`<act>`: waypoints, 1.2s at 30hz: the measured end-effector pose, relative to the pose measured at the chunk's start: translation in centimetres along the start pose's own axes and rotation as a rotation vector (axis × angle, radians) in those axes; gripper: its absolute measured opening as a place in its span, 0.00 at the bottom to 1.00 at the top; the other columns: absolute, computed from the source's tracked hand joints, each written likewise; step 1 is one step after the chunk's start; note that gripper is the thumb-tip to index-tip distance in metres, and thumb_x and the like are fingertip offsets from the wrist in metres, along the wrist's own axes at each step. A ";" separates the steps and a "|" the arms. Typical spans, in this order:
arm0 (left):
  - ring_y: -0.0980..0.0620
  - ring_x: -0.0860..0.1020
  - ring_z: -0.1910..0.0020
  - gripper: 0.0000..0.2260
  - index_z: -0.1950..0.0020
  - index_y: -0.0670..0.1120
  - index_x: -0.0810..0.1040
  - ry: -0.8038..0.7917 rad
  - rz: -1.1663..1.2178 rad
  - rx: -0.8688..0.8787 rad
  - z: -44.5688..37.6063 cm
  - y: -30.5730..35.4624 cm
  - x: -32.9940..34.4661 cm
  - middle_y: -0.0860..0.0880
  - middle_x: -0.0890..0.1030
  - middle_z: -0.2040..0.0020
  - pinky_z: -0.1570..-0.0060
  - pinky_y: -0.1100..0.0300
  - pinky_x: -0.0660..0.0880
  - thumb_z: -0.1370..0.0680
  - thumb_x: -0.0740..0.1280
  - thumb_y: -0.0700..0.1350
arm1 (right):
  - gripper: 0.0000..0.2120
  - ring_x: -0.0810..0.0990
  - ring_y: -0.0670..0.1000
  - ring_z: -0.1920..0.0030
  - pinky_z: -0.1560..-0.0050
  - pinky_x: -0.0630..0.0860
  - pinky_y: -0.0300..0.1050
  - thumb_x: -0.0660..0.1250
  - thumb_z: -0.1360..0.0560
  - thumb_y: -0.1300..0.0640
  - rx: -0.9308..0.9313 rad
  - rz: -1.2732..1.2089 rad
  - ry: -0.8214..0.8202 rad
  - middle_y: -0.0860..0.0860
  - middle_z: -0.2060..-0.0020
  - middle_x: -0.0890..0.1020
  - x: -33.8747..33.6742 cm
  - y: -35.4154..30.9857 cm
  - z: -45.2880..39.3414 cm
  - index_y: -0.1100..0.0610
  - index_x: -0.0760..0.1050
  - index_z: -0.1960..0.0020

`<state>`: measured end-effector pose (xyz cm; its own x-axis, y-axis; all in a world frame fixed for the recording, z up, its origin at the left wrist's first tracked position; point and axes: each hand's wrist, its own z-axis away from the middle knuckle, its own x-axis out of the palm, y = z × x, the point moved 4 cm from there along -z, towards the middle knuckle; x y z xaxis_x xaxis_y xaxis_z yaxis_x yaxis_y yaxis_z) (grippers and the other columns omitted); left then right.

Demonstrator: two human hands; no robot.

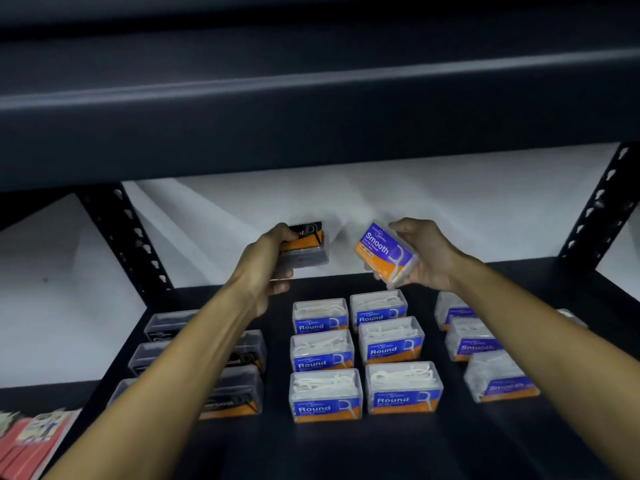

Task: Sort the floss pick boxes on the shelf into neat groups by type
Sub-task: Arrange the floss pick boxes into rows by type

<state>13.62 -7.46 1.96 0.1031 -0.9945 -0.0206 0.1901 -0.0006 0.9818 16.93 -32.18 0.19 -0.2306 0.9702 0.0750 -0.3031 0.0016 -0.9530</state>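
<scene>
My left hand [268, 265] grips a black-and-orange charcoal floss box [306, 249], held in the air above the back of the dark shelf [277, 445]. My right hand [427, 258] grips a purple-and-orange "Smooth" box [382, 252], tilted, also in the air. Below them stand several blue "Round" boxes [327, 394] in two tidy columns at mid-shelf. Several black charcoal boxes [230, 393] sit at the left, partly hidden by my left forearm. Purple "Smooth" boxes [474, 341] form a column at the right, partly behind my right forearm.
A dark upper shelf [311, 109] overhangs close above. Perforated black uprights stand at the back left [128, 237] and back right [599, 202]. Pink packets [31, 441] lie at the lower left, beside the shelf. A white wall is behind.
</scene>
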 end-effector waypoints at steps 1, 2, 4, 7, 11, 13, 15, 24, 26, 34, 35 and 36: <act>0.53 0.72 0.67 0.11 0.51 0.49 0.81 0.010 0.017 -0.005 0.0 0.0 -0.5 0.48 0.81 0.59 0.68 0.59 0.69 0.23 0.65 0.55 | 0.27 0.82 0.59 0.52 0.50 0.78 0.52 0.61 0.27 0.39 -0.002 -0.002 -0.011 0.63 0.46 0.81 0.4 0.0 0.0 0.59 0.72 0.39; 0.53 0.72 0.67 0.12 0.50 0.48 0.81 0.019 0.035 -0.006 0.0 0.0 -0.9 0.48 0.81 0.59 0.70 0.60 0.69 0.22 0.65 0.55 | 0.28 0.83 0.59 0.53 0.51 0.78 0.52 0.62 0.28 0.38 -0.008 0.003 -0.026 0.62 0.46 0.82 1.0 -0.2 0.1 0.59 0.72 0.39; 0.52 0.76 0.63 0.13 0.45 0.47 0.82 0.028 0.073 -0.004 0.0 0.0 -1.9 0.47 0.83 0.56 0.69 0.60 0.73 0.21 0.65 0.54 | 0.30 0.83 0.57 0.55 0.54 0.79 0.50 0.65 0.32 0.39 -0.035 0.049 -0.058 0.61 0.48 0.82 2.0 -0.6 0.3 0.59 0.73 0.39; 0.47 0.83 0.54 0.11 0.42 0.41 0.80 -0.017 0.184 -0.002 0.2 0.2 -3.5 0.43 0.85 0.51 0.56 0.53 0.82 0.21 0.67 0.45 | 0.27 0.83 0.57 0.53 0.56 0.80 0.50 0.67 0.31 0.46 -0.062 0.096 -0.061 0.63 0.47 0.82 3.2 -1.1 0.2 0.63 0.73 0.38; 0.43 0.83 0.53 0.11 0.43 0.35 0.79 -0.061 0.170 0.010 0.1 0.8 -6.5 0.38 0.83 0.51 0.53 0.48 0.82 0.24 0.65 0.37 | 0.23 0.83 0.60 0.49 0.46 0.79 0.56 0.67 0.26 0.48 -0.081 0.177 -0.022 0.61 0.48 0.83 4.2 -1.1 -0.3 0.61 0.73 0.37; 0.43 0.82 0.57 0.11 0.49 0.37 0.81 -0.027 0.015 0.066 0.0 1.2 -8.1 0.40 0.83 0.57 0.54 0.50 0.81 0.31 0.69 0.37 | 0.23 0.83 0.57 0.49 0.45 0.79 0.56 0.68 0.27 0.47 -0.107 0.281 0.004 0.58 0.49 0.83 4.8 -1.0 -0.6 0.59 0.73 0.38; 0.46 0.81 0.59 0.13 0.54 0.41 0.82 0.007 -0.276 0.157 0.1 1.7 -9.3 0.43 0.83 0.61 0.55 0.55 0.78 0.38 0.71 0.38 | 0.20 0.83 0.55 0.50 0.44 0.79 0.55 0.69 0.27 0.46 -0.131 0.399 0.007 0.56 0.50 0.83 5.4 -1.0 -0.7 0.57 0.75 0.41; 0.51 0.76 0.49 0.19 0.39 0.51 0.75 -0.265 -1.395 0.203 -1.8 -0.9 -8.5 0.52 0.77 0.46 0.57 0.63 0.69 0.28 0.71 0.38 | 0.10 0.80 0.46 0.54 0.53 0.77 0.42 0.70 0.26 0.54 -0.240 0.747 0.052 0.48 0.54 0.80 7.1 -2.1 0.7 0.51 0.71 0.47; 0.51 0.75 0.49 0.19 0.39 0.50 0.74 -0.299 -1.426 0.176 -2.1 -1.6 -8.2 0.51 0.75 0.46 0.57 0.63 0.69 0.27 0.70 0.38 | 0.12 0.81 0.50 0.50 0.46 0.77 0.48 0.70 0.26 0.54 -0.242 0.786 0.055 0.51 0.49 0.81 7.1 -2.2 1.1 0.52 0.73 0.44; 0.51 0.76 0.51 0.15 0.45 0.52 0.70 -0.368 -1.472 0.149 -2.5 -2.8 -8.2 0.52 0.75 0.49 0.59 0.61 0.69 0.26 0.70 0.39 | 0.20 0.79 0.51 0.45 0.41 0.76 0.51 0.69 0.26 0.53 -0.243 0.841 0.052 0.51 0.44 0.79 6.6 -2.1 1.8 0.54 0.71 0.35; 0.51 0.76 0.51 0.15 0.45 0.52 0.70 -0.372 -1.473 0.148 -2.5 -2.9 -8.2 0.52 0.75 0.49 0.59 0.61 0.69 0.26 0.70 0.39 | 0.22 0.79 0.51 0.45 0.41 0.76 0.51 0.69 0.26 0.52 -0.240 0.843 0.058 0.51 0.43 0.78 6.5 -2.1 1.7 0.54 0.70 0.34; 0.51 0.76 0.51 0.14 0.45 0.52 0.70 -0.375 -1.475 0.149 -2.5 -2.9 -8.2 0.52 0.75 0.49 0.58 0.61 0.69 0.26 0.70 0.39 | 0.23 0.79 0.51 0.44 0.41 0.76 0.51 0.69 0.25 0.52 -0.239 0.845 0.063 0.51 0.42 0.78 6.5 -2.1 1.7 0.54 0.69 0.33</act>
<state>14.65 0.99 -1.23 -0.3333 -0.0666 -0.9405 -0.2002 -0.9697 0.1396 14.49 -26.30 3.16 -0.2367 0.6816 -0.6924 0.1491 -0.6787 -0.7191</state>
